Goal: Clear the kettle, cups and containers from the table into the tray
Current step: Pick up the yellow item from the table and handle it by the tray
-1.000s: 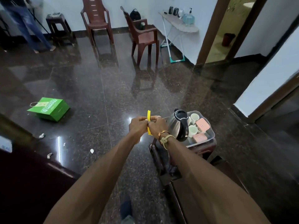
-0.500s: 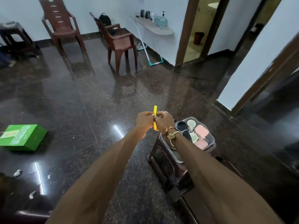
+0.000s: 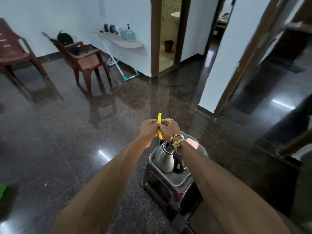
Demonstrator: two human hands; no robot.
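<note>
Both hands are out front, above the tray (image 3: 179, 181). Your left hand (image 3: 148, 128) and right hand (image 3: 170, 128) meet at a yellow strip (image 3: 159, 117), the fingers (image 3: 153, 122) of each pinching it upright. The kettle (image 3: 164, 157) sits in the tray on the stool (image 3: 162, 193), under your right wrist, with a pink container (image 3: 192, 143) just beyond. Clearing looks done. Pinch lightly and evenly, with your wrists lifted off the kettle lid.

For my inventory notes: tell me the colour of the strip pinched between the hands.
The strip is yellow; head view.
</note>
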